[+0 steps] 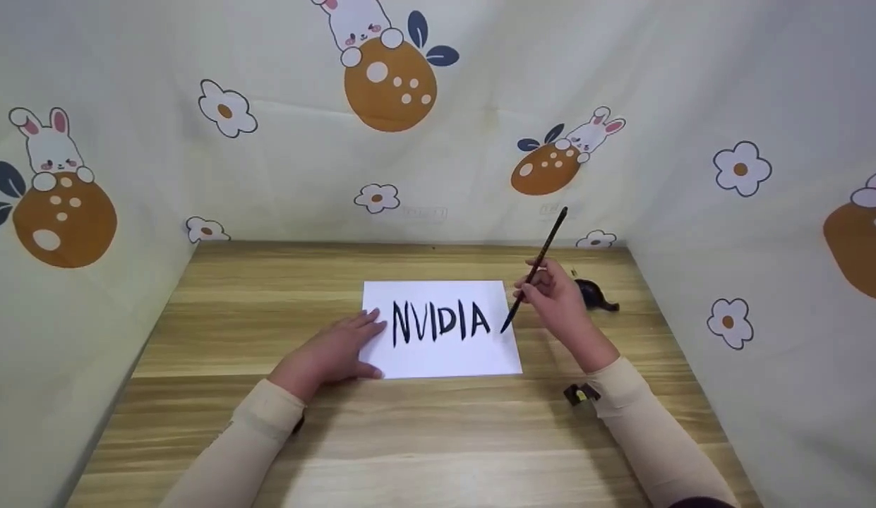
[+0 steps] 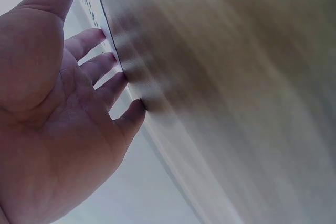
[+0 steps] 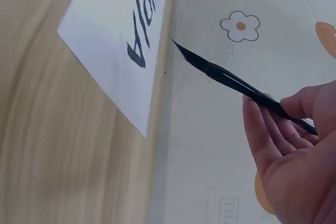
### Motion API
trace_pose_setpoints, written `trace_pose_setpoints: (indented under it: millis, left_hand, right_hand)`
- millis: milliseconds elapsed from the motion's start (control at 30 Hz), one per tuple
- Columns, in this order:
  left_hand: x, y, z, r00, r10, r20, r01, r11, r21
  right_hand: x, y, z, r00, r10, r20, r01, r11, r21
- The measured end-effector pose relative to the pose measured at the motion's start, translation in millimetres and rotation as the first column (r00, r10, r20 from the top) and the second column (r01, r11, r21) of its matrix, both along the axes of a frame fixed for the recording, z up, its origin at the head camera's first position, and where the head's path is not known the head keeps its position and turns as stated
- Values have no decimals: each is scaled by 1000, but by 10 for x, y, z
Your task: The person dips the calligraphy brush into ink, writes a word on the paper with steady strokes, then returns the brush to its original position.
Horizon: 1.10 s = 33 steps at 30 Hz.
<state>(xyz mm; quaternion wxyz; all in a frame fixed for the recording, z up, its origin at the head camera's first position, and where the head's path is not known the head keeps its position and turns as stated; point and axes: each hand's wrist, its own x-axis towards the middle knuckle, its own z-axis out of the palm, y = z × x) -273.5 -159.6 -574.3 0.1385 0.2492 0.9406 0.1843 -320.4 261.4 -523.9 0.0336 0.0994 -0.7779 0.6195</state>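
A sheet of white paper (image 1: 438, 363) lies on the wooden table, with "NVIDIA" brushed across it in black letters. My left hand (image 1: 339, 347) rests at the paper's left edge, fingers spread and the fingertips on the sheet; the left wrist view shows the palm (image 2: 63, 108) and fingers reaching to that edge. In my right hand (image 1: 554, 300) a dark writing brush (image 1: 543, 250) is pinched between thumb and fingers. Its black bristle tip (image 3: 189, 55) points down by the paper's right side, just past the last letter, and stands raised above the sheet in the right wrist view.
Behind my right hand sits a small black teapot-shaped object (image 1: 597, 295) with a spout. A small black and yellow item (image 1: 582, 394) shows beside the right sleeve. Patterned cloth walls (image 1: 282, 176) with rabbits and flowers border the wooden table (image 1: 254, 282) at the back and both sides.
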Motion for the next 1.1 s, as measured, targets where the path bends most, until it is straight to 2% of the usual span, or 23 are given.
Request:
trace_pose_setpoints:
  millis: [133, 300, 400, 500, 633, 833, 933, 1100]
  left_hand:
    - [-4, 2, -3, 1000, -3, -2, 3, 1000, -1]
    - [-11, 5, -5, 1000, -1, 4, 1, 1000, 3]
    - [-13, -2, -5, 1000, 1, 3, -1, 1000, -1]
    - [-11, -6, -3, 1000, -2, 4, 2, 1000, 9]
    - [-10, -7, 3, 1000, -9, -3, 9, 1000, 14]
    - [-13, -2, 8, 1000, -19, -10, 19, 1000, 10]
    - [-10, -1, 17, 1000, -20, -12, 20, 1000, 6]
    - [7, 0, 47, 1000, -13, -1, 13, 1000, 14]
  right_hand:
    - [-33, 130, 63, 999, -22, 50, 17, 996, 86]
    - [-89, 362, 118, 993, -77, 91, 68, 993, 97]
    - [-134, 533, 150, 984, -119, 132, 104, 988, 113]
    - [-188, 726, 177, 966, -154, 207, 121, 979, 162]
    - [-276, 978, 205, 942, -161, 295, 90, 966, 241]
    - [-439, 1378, 166, 936, -205, 287, 80, 917, 392]
    - [-514, 1554, 132, 928, -221, 300, 77, 902, 426]
    - [-587, 1739, 110, 900, -249, 358, 76, 898, 434]
